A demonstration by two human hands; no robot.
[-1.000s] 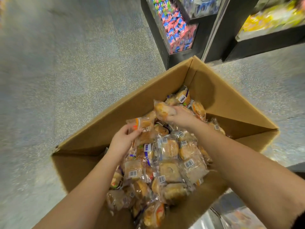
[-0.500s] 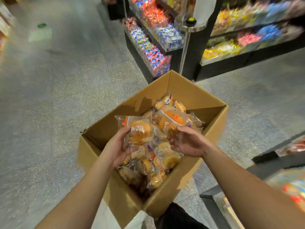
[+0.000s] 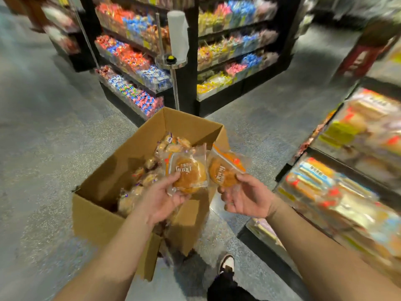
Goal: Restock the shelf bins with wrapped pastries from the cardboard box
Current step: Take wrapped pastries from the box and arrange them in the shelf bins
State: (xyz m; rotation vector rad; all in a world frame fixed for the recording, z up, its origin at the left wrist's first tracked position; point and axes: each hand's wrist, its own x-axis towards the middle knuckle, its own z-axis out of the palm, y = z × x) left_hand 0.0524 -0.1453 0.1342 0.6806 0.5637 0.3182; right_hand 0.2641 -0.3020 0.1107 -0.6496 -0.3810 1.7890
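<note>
Shop aisle with a speckled grey floor [image 3: 54, 148], black candy shelves [image 3: 138, 68] straight ahead, and blurry shelf bins [image 3: 347, 187] of packaged stuff on the right. Both forearms reach forward from the bottom, palms turned up-ish. Left hand [image 3: 160, 198] is over the open cardboard box [image 3: 104, 222] with its thumb pressed on top of a wrapped pastry [image 3: 188, 172], fingers curled underneath. Right hand [image 3: 247, 198] is just past the box's right edge, pinching a second wrapped pastry [image 3: 225, 170] at its lower edge, other fingers loosely bent. Clear wrappers with orange corners and white lettering over the bun, can't actually read it. More pastries [image 3: 152, 168] are piled in the box. Black-and-white shoe [image 3: 226, 262] down on the floor
</note>
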